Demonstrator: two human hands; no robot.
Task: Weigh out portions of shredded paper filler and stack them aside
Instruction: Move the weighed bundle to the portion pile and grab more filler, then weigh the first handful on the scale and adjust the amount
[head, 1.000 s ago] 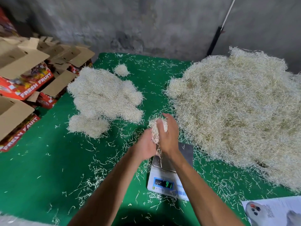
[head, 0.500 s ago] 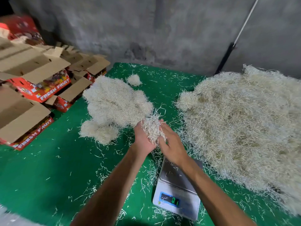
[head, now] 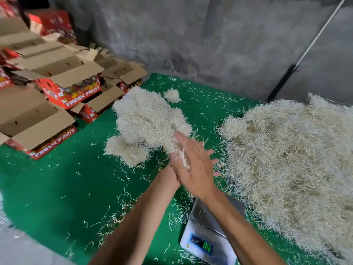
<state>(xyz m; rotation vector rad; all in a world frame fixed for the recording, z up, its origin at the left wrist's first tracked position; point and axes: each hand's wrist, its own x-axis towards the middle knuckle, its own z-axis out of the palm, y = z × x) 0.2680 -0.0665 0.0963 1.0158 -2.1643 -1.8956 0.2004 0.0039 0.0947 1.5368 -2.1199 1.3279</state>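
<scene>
My right hand (head: 194,165) hovers with fingers spread over the green table (head: 57,188), covering most of my left hand (head: 172,169). A few paper strands cling between the two hands. The fingertips touch a small wad of shredded paper (head: 170,147) lying at the near right edge of the stack of weighed portions (head: 149,119). The big loose pile of shredded paper (head: 286,159) fills the right side. The white digital scale (head: 221,251) sits under my right forearm, its steel platform bare and its display lit green.
Open red "FRESH FRUIT" cardboard boxes (head: 63,88) are stacked off the table's left edge. A small separate clump (head: 172,95) lies behind the stack. Loose strands litter the cloth. A pole (head: 305,50) leans on the grey wall behind.
Both hands carried the wad from above the scale forward and left to the stack's edge. The right hand's fingers have spread. The scale's reading dropped from 91 to near zero.
</scene>
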